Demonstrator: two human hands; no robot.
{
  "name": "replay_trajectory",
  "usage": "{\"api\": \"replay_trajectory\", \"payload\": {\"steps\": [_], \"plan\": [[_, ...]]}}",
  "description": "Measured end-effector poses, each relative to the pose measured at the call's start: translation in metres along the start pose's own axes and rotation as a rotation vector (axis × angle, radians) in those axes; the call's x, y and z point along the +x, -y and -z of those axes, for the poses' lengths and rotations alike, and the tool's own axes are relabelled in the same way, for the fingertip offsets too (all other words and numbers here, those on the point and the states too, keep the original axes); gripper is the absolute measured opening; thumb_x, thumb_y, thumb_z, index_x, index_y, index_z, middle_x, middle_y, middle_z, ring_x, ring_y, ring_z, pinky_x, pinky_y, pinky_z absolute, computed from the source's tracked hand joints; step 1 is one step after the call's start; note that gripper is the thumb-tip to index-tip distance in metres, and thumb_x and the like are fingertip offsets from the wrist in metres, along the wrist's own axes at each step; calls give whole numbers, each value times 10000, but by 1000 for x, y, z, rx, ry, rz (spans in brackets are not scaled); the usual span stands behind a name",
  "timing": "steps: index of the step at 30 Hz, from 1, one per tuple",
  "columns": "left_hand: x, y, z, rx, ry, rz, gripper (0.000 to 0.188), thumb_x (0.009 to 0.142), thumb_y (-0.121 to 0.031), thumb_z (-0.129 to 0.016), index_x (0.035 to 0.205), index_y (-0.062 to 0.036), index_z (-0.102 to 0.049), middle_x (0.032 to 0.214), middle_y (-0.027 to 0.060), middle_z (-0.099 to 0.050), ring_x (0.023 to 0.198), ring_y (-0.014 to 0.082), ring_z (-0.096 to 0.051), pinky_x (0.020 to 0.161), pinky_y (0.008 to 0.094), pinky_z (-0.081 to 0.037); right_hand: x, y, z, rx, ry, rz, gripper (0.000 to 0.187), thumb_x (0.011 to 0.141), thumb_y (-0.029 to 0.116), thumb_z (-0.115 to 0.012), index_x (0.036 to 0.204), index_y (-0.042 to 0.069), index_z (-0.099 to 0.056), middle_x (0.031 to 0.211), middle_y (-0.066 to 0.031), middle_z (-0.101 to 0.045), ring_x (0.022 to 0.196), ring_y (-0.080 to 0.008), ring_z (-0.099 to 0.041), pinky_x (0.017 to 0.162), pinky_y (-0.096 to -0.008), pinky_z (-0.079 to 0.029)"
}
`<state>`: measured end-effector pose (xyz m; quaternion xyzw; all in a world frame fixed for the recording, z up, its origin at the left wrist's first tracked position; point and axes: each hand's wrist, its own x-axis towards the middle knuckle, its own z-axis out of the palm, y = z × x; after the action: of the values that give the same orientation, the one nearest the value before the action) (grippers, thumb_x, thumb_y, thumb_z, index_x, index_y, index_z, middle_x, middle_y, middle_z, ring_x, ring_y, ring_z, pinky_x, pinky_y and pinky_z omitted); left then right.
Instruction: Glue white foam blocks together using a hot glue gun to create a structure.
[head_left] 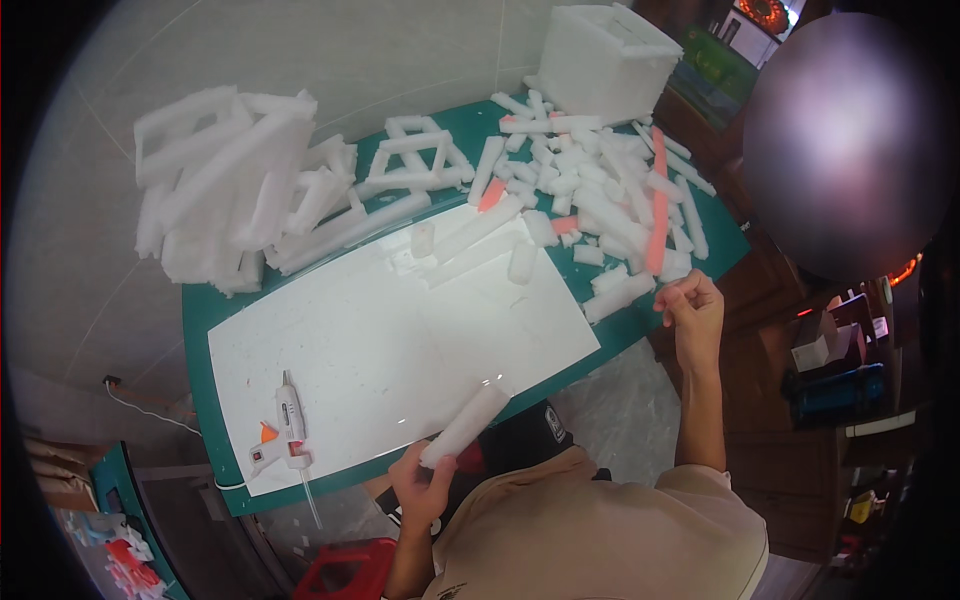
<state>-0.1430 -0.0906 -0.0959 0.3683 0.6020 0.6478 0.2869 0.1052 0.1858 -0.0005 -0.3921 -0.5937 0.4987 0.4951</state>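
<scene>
My left hand (418, 487) grips the lower end of a thick white foam strip (468, 425), which slants up over the front edge of a white board (400, 340). At the right, my right hand (690, 300) is raised by the front of a heap of cut foam pieces (600, 190). Its fingers are curled together, and whether anything sits between them is too small to tell. On the board's left part lies a white glue gun (291, 415) with an orange trigger and a clear glue stick. Several foam pieces (465, 265) rest along the board's far edge.
Open foam frames (225, 180) are stacked at the green table's far left, with smaller frames (415, 155) beside them. A white foam box (605, 65) stands at the back right. Coral-coloured strips (657, 215) lie in the heap. Below the table is a red stool (345, 570).
</scene>
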Motion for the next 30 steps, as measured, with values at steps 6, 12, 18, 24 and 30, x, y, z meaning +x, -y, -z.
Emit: {"api": "replay_trajectory", "payload": {"steps": [6,12,18,24,30], "plan": [[1,-6,-2,-36,-12,59,152,837,-92,-678,850,44,-611,713,63,-632,660,91,-551,595,238,-434,-13,14,30,-214,8,-61,118,869,125,-655,876,9,-634,718,-47,-628,604,-68,-554,525,-180,-411],[17,-13,-19,37,47,-28,167,847,-112,-679,854,40,-611,759,62,-644,669,92,-568,592,248,-451,-35,18,49,-906,378,241,336,762,24,-666,1097,41,-648,1113,-118,-640,1058,-267,-578,865,-332,-477],[40,-25,-59,380,420,-273,244,783,-86,-736,995,-15,-637,778,85,-580,595,170,-563,575,270,-469,-62,31,-14,-253,689,-109,276,826,102,-665,1096,48,-650,1106,-112,-655,1063,-287,-595,856,-355,-487],[44,-21,-60,402,222,-295,472,780,-64,-722,1202,14,-526,802,83,-615,719,210,-592,703,319,-482,-20,20,0,-397,423,-74,299,854,118,-642,1146,54,-640,1128,-75,-660,1003,-210,-625,858,-339,-487],[47,-4,-43,426,81,-160,452,798,-28,-684,1214,13,-512,827,80,-611,756,220,-585,724,347,-470,111,-5,20,-473,440,323,537,859,199,-632,1365,103,-481,1304,-107,-540,1188,-248,-498,990,-368,-412]]}}
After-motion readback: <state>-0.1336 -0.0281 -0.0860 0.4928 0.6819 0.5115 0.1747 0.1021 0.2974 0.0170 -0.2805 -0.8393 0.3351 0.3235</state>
